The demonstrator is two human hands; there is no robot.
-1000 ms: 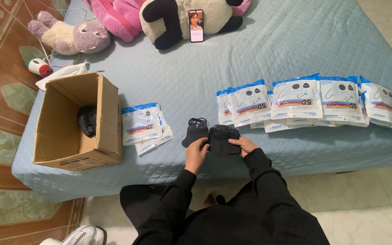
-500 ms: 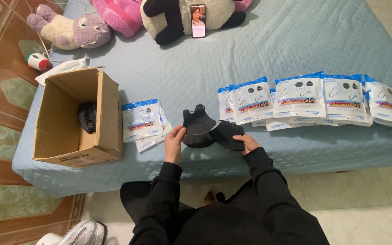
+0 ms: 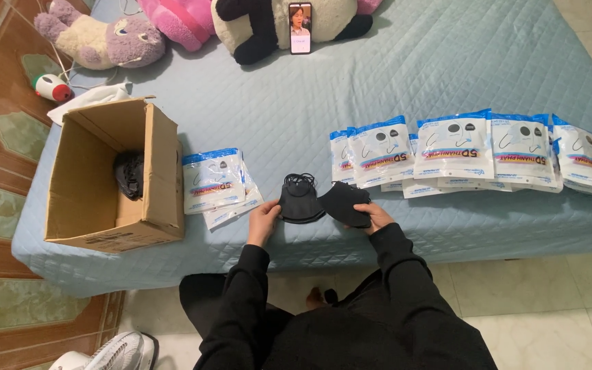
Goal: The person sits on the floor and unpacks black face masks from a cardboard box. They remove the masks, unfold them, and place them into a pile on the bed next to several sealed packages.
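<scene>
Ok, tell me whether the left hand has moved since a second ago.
Yes. The left hand has shifted left, away from the right hand and toward the packets beside the box, pulling a black mask with it.

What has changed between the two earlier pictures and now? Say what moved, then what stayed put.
The left hand, first close beside the right hand on the black masks, moved out to the left and now holds one stack of masks, split from the other stack under the right hand. The box, the packets in their row and the toys stayed where they were.
</scene>
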